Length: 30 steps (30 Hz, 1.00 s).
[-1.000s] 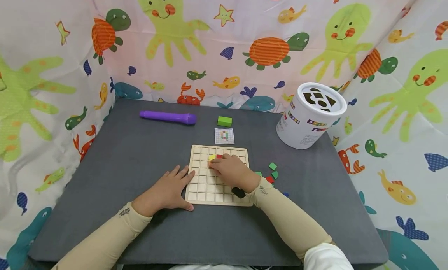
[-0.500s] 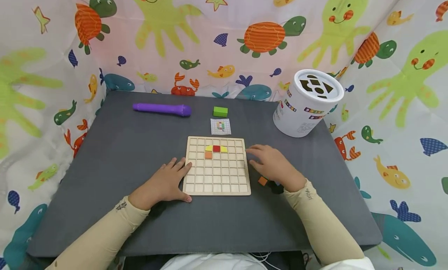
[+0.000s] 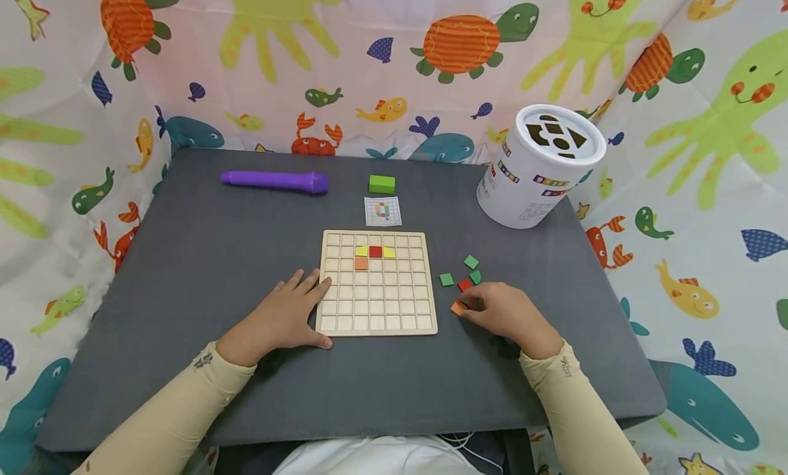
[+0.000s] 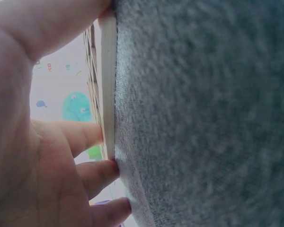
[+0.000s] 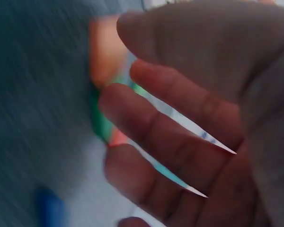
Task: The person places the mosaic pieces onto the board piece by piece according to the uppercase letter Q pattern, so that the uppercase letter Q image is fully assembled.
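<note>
My left hand (image 3: 280, 319) rests at the left edge of a wooden grid board (image 3: 377, 317), fingers spread and fingertips touching its side. The left wrist view shows those fingers against the board's pale edge (image 4: 109, 85). On the board lie a red tile (image 3: 375, 252), yellow pieces (image 3: 389, 252) on both sides of it, and an orange tile (image 3: 361, 263) below the left one. My right hand (image 3: 507, 315) reaches down to a loose orange tile (image 3: 457, 308) right of the board. In the right wrist view, thumb and fingers stand apart beside this tile (image 5: 104, 52), blurred.
Green tiles (image 3: 446, 279) and a red tile (image 3: 464, 285) lie around the right fingertips. A blue piece (image 5: 49, 208) shows in the right wrist view. Behind the board are a pattern card (image 3: 382, 211), green block (image 3: 382, 184), purple microphone-shaped stick (image 3: 274, 181) and white tub (image 3: 535, 177).
My right hand has left the board, where a second yellow piece now shows, and moved right and down to the loose tiles. The left hand stays at the board; the head view has tilted down.
</note>
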Motion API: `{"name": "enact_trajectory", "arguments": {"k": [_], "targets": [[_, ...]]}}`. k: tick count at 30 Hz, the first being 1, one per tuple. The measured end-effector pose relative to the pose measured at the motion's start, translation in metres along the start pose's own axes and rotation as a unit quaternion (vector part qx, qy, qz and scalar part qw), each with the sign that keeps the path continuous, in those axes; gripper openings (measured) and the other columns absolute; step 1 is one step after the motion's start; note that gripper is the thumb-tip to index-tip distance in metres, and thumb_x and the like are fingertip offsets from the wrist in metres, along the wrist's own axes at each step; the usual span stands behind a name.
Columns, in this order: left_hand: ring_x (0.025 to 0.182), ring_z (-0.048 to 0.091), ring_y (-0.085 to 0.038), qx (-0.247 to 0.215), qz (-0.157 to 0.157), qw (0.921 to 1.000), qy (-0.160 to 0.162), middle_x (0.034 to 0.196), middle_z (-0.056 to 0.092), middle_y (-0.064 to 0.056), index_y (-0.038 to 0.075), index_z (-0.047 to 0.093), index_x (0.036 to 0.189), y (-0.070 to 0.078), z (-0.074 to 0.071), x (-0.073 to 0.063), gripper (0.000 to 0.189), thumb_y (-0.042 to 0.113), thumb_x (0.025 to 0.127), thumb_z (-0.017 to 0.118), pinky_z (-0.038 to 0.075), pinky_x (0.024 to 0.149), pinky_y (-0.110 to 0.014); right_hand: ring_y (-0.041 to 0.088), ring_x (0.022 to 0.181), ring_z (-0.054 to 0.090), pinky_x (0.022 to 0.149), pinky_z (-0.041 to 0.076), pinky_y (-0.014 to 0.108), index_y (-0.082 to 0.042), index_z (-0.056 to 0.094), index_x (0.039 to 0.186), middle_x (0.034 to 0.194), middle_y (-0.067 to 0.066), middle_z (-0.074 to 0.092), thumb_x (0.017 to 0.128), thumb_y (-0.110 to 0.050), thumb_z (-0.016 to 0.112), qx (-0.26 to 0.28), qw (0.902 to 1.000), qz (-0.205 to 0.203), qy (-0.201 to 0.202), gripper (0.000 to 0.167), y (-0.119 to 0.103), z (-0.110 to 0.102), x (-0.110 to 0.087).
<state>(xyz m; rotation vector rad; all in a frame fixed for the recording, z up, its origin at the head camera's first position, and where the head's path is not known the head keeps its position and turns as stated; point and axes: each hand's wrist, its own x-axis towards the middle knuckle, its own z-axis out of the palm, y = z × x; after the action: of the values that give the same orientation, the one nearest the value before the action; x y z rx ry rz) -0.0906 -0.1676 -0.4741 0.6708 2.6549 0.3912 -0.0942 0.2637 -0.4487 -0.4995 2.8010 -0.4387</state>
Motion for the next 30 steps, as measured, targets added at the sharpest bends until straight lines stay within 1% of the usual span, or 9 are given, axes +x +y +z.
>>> {"name": "enact_trajectory", "arguments": {"k": [3, 7, 11, 15, 17, 21, 23, 27, 30], "targets": [[0.157, 0.016, -0.054, -0.002, 0.004, 1.0000, 0.000, 0.173, 0.021, -0.025, 0.007, 0.031, 0.169, 0.002, -0.002, 0.000, 0.122, 0.066, 0.079, 0.088, 0.023, 0.120, -0.073, 0.004, 0.070, 0.059, 0.065, 0.055, 0.034, -0.021, 0.085, 0.108, 0.086, -0.014, 0.071, 0.097, -0.032, 0.083, -0.006, 0.9996, -0.011, 0.027, 0.016, -0.006, 0.014, -0.002], [0.157, 0.016, -0.053, -0.002, 0.008, 1.0000, -0.001, 0.173, 0.021, -0.025, 0.007, 0.030, 0.170, 0.003, -0.002, 0.000, 0.122, 0.067, 0.079, 0.087, 0.022, 0.120, -0.072, 0.006, 0.073, 0.060, 0.067, 0.056, 0.036, -0.023, 0.086, 0.103, 0.089, -0.012, 0.072, 0.092, -0.031, 0.087, -0.034, 0.9969, -0.012, 0.069, 0.014, -0.010, 0.022, -0.006], [0.158, 0.015, -0.053, -0.001, 0.005, 1.0000, -0.001, 0.173, 0.021, -0.025, 0.007, 0.030, 0.170, 0.002, -0.001, 0.000, 0.122, 0.067, 0.079, 0.087, 0.022, 0.120, -0.072, 0.008, 0.072, 0.060, 0.064, 0.054, 0.035, -0.022, 0.086, 0.103, 0.092, -0.010, 0.074, 0.088, -0.027, 0.089, -0.047, 0.9957, -0.022, 0.076, 0.016, -0.013, 0.024, -0.007], [0.157, 0.016, -0.053, -0.003, 0.002, 1.0000, -0.002, 0.173, 0.021, -0.025, 0.007, 0.030, 0.170, 0.001, -0.001, 0.000, 0.123, 0.066, 0.079, 0.088, 0.022, 0.120, -0.072, 0.005, 0.068, 0.057, 0.059, 0.051, 0.031, -0.023, 0.084, 0.100, 0.089, -0.012, 0.073, 0.087, -0.024, 0.087, -0.043, 0.9956, -0.026, 0.080, 0.013, -0.016, 0.024, -0.003], [0.158, 0.016, -0.053, -0.003, 0.002, 1.0000, -0.004, 0.173, 0.021, -0.024, 0.007, 0.030, 0.170, 0.000, -0.002, -0.001, 0.122, 0.066, 0.079, 0.088, 0.022, 0.120, -0.072, 0.003, 0.066, 0.055, 0.057, 0.050, 0.030, -0.024, 0.084, 0.099, 0.089, -0.014, 0.073, 0.087, -0.023, 0.087, -0.040, 0.9946, -0.037, 0.088, 0.012, -0.019, 0.023, 0.000], [0.158, 0.016, -0.053, -0.001, 0.000, 1.0000, -0.005, 0.173, 0.021, -0.024, 0.007, 0.030, 0.170, 0.000, -0.003, -0.003, 0.122, 0.066, 0.079, 0.088, 0.022, 0.120, -0.072, 0.002, 0.065, 0.054, 0.055, 0.048, 0.028, -0.024, 0.084, 0.097, 0.091, -0.013, 0.074, 0.089, -0.024, 0.087, -0.043, 0.9894, -0.085, 0.110, 0.009, -0.036, 0.019, 0.013], [0.158, 0.014, -0.052, -0.002, -0.004, 1.0000, -0.008, 0.174, 0.020, -0.023, 0.008, 0.029, 0.170, -0.001, -0.002, -0.003, 0.122, 0.066, 0.080, 0.087, 0.022, 0.121, -0.071, 0.002, 0.066, 0.055, 0.055, 0.048, 0.027, -0.023, 0.084, 0.097, 0.092, -0.012, 0.074, 0.090, -0.025, 0.087, -0.049, 0.9866, -0.110, 0.111, 0.008, -0.048, 0.016, 0.023], [0.158, 0.014, -0.053, -0.005, -0.004, 1.0000, -0.007, 0.174, 0.020, -0.024, 0.008, 0.030, 0.170, -0.001, -0.001, -0.003, 0.122, 0.065, 0.080, 0.088, 0.021, 0.121, -0.072, 0.005, 0.069, 0.057, 0.055, 0.047, 0.026, -0.023, 0.085, 0.096, 0.092, -0.010, 0.076, 0.091, -0.026, 0.086, -0.061, 0.9831, -0.145, 0.094, 0.006, -0.071, 0.014, 0.047], [0.158, 0.013, -0.053, -0.007, -0.005, 0.9999, -0.008, 0.174, 0.020, -0.023, 0.008, 0.029, 0.170, 0.000, -0.002, -0.002, 0.122, 0.065, 0.079, 0.088, 0.021, 0.121, -0.072, 0.005, 0.074, 0.062, 0.056, 0.048, 0.025, -0.024, 0.086, 0.097, 0.095, -0.010, 0.077, 0.093, -0.029, 0.085, -0.082, 0.9799, -0.165, 0.077, 0.006, -0.087, 0.016, 0.065]]}}
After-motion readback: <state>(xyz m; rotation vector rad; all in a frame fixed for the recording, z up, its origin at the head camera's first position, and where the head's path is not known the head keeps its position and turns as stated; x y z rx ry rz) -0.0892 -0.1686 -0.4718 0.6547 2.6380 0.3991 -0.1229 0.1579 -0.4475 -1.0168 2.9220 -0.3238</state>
